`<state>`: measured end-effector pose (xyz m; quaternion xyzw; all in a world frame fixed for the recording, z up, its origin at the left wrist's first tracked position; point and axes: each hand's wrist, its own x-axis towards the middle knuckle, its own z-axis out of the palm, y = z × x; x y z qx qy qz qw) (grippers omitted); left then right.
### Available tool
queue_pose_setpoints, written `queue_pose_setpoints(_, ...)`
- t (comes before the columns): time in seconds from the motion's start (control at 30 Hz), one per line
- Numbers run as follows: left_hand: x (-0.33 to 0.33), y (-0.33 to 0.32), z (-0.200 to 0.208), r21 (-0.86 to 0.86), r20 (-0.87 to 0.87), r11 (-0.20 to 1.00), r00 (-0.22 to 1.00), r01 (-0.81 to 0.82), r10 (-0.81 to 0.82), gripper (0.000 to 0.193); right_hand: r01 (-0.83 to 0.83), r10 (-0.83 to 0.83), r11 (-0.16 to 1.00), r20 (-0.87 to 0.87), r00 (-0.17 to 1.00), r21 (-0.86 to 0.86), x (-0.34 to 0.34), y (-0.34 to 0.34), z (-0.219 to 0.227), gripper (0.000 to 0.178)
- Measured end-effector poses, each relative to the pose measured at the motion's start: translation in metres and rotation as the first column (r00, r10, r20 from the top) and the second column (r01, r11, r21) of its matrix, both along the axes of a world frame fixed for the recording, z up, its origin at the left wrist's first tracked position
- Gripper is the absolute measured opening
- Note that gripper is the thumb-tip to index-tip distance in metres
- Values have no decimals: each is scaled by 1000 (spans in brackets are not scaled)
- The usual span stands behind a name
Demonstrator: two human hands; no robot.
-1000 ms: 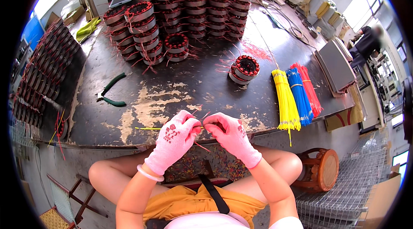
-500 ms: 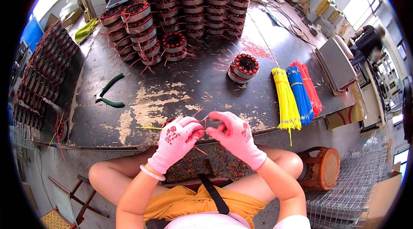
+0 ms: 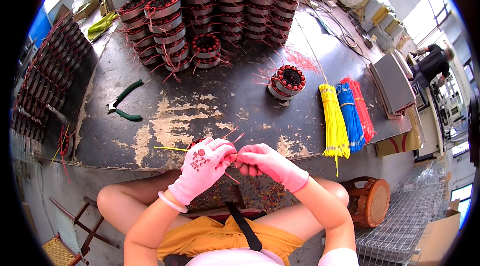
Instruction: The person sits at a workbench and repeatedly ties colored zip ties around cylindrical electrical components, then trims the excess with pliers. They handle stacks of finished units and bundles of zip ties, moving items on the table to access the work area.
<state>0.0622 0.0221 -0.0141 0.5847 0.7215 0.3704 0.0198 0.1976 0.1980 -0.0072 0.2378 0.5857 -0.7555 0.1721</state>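
Note:
My left hand (image 3: 204,170), in a pink glove, is closed over a motor stator (image 3: 196,142) at the table's front edge. Only a bit of its red winding shows; the glove hides the rest. A yellow wire (image 3: 170,148) sticks out from it to the left, and thin reddish leads (image 3: 235,134) rise between the hands. My right hand (image 3: 270,165), gloved alike, is pinched against the left fingertips. Whatever its fingers grip is too small to make out, perhaps a lead end. Green-handled cutters (image 3: 129,115) lie open on the table to the left.
Stacked stators (image 3: 167,23) fill the table's back, with more stacks (image 3: 47,86) at far left. One stator (image 3: 287,82) stands alone right of centre. Beside it lie yellow (image 3: 334,123), blue (image 3: 351,116) and red wire bundles (image 3: 361,108). A wooden stool (image 3: 375,202) stands below right.
My right hand has closed its fingers and turned flatter, coming up against the left fingertips. The left hand keeps its hold on the stator. The view has shifted slightly.

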Motion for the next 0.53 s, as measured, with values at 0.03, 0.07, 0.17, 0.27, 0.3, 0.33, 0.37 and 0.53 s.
queue_pose_setpoints(0.03,0,-1,0,-4,14,1000,1000,5,-5,13,33,26,944,-173,985,330,3,-3,0,19)
queue_pose_setpoints(0.07,0,-1,-1,-8,28,1000,1000,10,-10,13,119,109,783,-323,940,611,8,-9,0,17)
queue_pose_setpoints(0.17,-1,-1,-4,-4,32,1000,999,-13,13,13,330,412,244,-405,816,912,10,-18,8,16)
queue_pose_setpoints(0.27,-3,-1,-7,17,27,1000,1000,-16,16,13,390,408,252,-462,787,886,4,-22,3,15)
queue_pose_setpoints(0.3,-2,-1,-6,19,20,1000,1000,-14,14,12,371,297,391,-497,816,842,3,-23,-2,14)
queue_pose_setpoints(0.33,-2,0,-5,12,20,1000,1000,-4,3,12,358,181,519,-509,841,776,2,-24,-4,13)
queue_pose_setpoints(0.37,-1,0,-4,6,20,1000,1000,7,-7,12,241,-132,837,-245,961,492,-4,-22,1,16)
queue_pose_setpoints(0.53,-2,-1,-3,-6,11,1000,1000,11,-11,13,294,-76,711,-346,935,639,0,-18,-8,16)
